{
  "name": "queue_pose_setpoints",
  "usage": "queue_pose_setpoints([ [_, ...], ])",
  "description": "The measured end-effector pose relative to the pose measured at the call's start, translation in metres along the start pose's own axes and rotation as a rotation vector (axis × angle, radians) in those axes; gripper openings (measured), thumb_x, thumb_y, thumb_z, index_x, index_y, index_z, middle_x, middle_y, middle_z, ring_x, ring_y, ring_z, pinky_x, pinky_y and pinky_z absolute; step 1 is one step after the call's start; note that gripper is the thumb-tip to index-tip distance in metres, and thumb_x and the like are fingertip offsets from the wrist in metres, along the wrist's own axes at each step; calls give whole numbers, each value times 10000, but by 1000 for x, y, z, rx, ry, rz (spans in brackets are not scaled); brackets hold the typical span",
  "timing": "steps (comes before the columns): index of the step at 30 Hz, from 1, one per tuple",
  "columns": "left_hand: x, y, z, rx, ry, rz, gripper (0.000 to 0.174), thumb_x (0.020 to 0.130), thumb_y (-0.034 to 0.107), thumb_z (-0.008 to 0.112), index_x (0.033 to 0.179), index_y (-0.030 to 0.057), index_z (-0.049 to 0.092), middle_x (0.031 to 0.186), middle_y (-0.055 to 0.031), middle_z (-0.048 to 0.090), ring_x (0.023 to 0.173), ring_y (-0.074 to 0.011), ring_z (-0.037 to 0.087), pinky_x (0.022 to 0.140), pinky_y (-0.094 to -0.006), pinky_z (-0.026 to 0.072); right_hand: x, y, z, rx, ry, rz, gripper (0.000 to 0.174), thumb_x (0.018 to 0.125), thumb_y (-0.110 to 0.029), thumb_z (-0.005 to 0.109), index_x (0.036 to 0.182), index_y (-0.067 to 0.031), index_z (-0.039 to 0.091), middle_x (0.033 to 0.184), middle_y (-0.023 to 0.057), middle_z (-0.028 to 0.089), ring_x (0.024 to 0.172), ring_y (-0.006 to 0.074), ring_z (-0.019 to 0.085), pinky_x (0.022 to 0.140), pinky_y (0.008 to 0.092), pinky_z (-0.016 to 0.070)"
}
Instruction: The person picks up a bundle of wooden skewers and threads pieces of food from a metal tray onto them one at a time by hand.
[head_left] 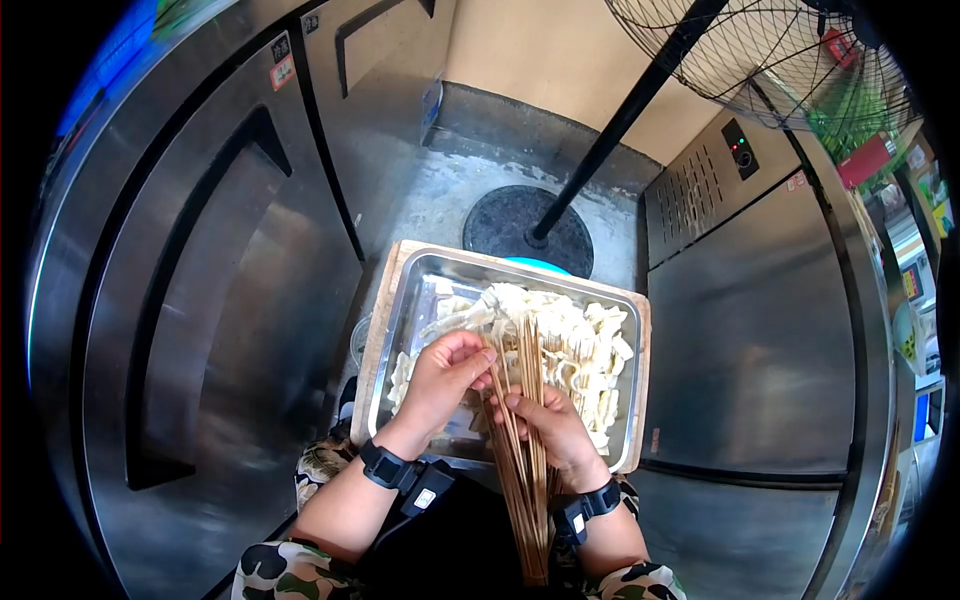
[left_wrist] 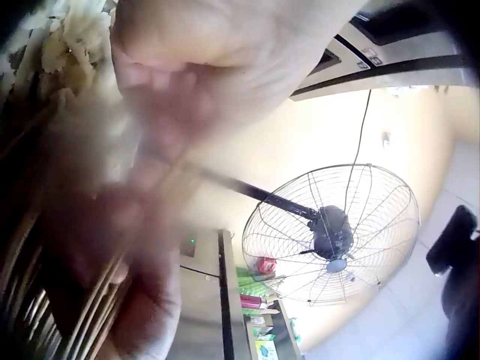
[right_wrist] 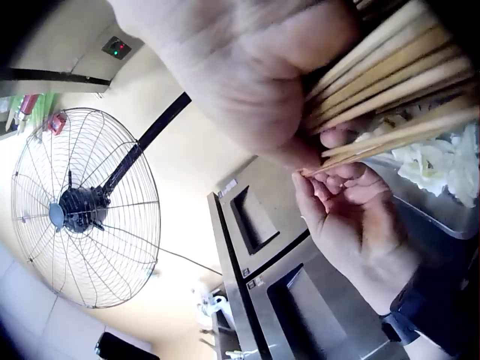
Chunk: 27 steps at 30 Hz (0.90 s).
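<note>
My right hand [head_left: 555,425] grips a thick bundle of thin bamboo skewers [head_left: 525,490], thumb across it, with the long ends running down toward my lap. On the left of the bundle, my left hand [head_left: 445,375] pinches the upper part of a few skewers between thumb and fingers. The right wrist view shows the left hand [right_wrist: 360,217] with its fingertips at the ends of a couple of skewers [right_wrist: 397,139]. Beneath both hands lies a metal tray [head_left: 636,390] with pale, folded food pieces [head_left: 600,335], several with skewers through them.
The tray rests on a wooden board [head_left: 646,330] at my lap. Beyond it stands a fan's round black base [head_left: 490,222] with a slanting pole [head_left: 630,110] and wire cage [head_left: 760,60]. Steel cabinets flank me, left [head_left: 250,300] and right [head_left: 750,340].
</note>
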<state>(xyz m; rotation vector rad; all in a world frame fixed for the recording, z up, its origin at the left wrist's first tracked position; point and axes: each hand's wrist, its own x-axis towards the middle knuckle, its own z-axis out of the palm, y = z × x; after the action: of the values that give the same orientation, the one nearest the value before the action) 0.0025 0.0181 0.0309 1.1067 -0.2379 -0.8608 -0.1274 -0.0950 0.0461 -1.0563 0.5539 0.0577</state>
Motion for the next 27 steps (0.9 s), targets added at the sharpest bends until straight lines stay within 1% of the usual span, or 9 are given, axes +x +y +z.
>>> queue_pose_setpoints([
  [4, -3, 5, 0, 108, -17, 122, 271, 841, 37, 589, 1099, 50, 509, 728, -13, 588, 626, -55, 530, 579, -178, 420, 4, 7, 0, 176, 95, -84, 93, 887, -90, 523, 929, -40, 590, 768, 24, 597, 677, 74, 548, 592, 175, 429],
  [10, -3, 9, -2, 184, -50, 27, 271, 845, 29, 582, 1109, 43, 522, 737, -10, 589, 649, -57, 537, 598, -187, 430, -2, 2, 6, -93, 11, -16, 68, 870, -108, 572, 910, -55, 554, 734, 20, 597, 517, 38, 470, 456, 161, 366],
  [12, -2, 14, -7, 232, -54, 8, 232, 853, 16, 559, 1082, 51, 548, 761, -15, 603, 661, -63, 550, 592, -198, 443, 1, 6, -1, -32, -30, 2, 66, 865, -114, 585, 889, -61, 554, 710, 31, 604, 474, 39, 450, 420, 163, 346],
  [16, 4, 18, -41, 660, 234, 271, 147, 839, 0, 555, 975, 28, 602, 728, -53, 639, 631, -67, 580, 571, -207, 466, -1, 5, -6, 10, 8, 16, 60, 859, -114, 596, 872, -66, 563, 671, 55, 613, 445, 41, 444, 404, 161, 345],
  [17, 3, 19, -46, 806, 277, 295, 92, 822, 26, 580, 899, 35, 629, 717, -90, 646, 605, -123, 611, 572, -231, 473, 0, 6, -8, 12, 17, 15, 61, 858, -114, 598, 874, -66, 564, 669, 55, 613, 444, 41, 445, 404, 161, 346],
  [19, -4, 22, -48, 1076, 221, 183, 37, 793, 33, 617, 822, 21, 638, 730, -62, 637, 617, -108, 580, 583, -235, 461, 0, 6, -9, 1, 27, 12, 60, 858, -115, 598, 875, -68, 565, 668, 53, 613, 443, 40, 446, 403, 161, 347],
  [21, -5, 11, -49, 1334, 139, 320, 53, 735, 61, 659, 766, 23, 639, 752, -93, 635, 653, -229, 613, 611, -303, 477, -1, 5, -8, -8, 29, 13, 60, 860, -116, 597, 877, -69, 563, 667, 51, 612, 443, 39, 447, 402, 160, 346],
  [22, -6, 11, -46, 1405, 76, 238, 92, 711, 71, 664, 791, 34, 636, 810, -110, 628, 737, -311, 604, 663, -360, 482, -1, 4, -7, -9, 26, 13, 60, 861, -116, 595, 878, -70, 562, 668, 49, 611, 444, 38, 447, 402, 160, 346],
  [27, -6, -8, -45, 1647, 46, 264, 200, 692, 39, 651, 888, 71, 625, 886, -119, 600, 812, -311, 593, 709, -390, 479, 0, 6, -7, 14, -9, 19, 65, 863, -117, 593, 880, -71, 551, 671, 41, 606, 448, 37, 448, 403, 158, 345],
])
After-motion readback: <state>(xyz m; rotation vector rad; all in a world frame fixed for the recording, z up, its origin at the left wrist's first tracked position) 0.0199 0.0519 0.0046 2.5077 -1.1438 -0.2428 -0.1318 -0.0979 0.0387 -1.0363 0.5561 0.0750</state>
